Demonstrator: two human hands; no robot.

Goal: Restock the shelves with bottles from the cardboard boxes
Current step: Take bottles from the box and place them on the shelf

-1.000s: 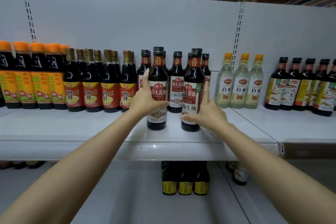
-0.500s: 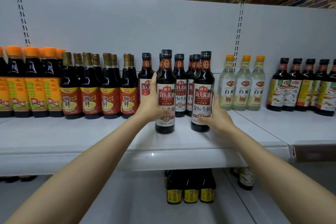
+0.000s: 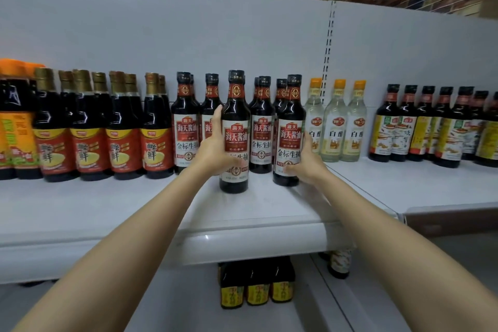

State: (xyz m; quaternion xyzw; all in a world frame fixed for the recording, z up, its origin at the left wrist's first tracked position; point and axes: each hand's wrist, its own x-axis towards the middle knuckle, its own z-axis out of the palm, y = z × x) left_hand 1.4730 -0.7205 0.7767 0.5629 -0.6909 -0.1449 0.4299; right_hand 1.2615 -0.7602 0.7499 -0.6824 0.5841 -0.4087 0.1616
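Fingers (image 3: 215,127) of my left hand (image 3: 213,151) wrap the left soy bottle (image 3: 234,132), thumb across its label; right hand (image 3: 305,163) curls round the right soy bottle (image 3: 289,129) low down. Both bottles stand upright on the white shelf (image 3: 256,213), pushed further back than half a second ago, right one now about level with the soy row (image 3: 261,124) behind. Gold-capped bottles (image 3: 118,127) sit left, clear vinegar bottles (image 3: 336,121) just right, close to my right hand. Dark bottles (image 3: 257,286) below.
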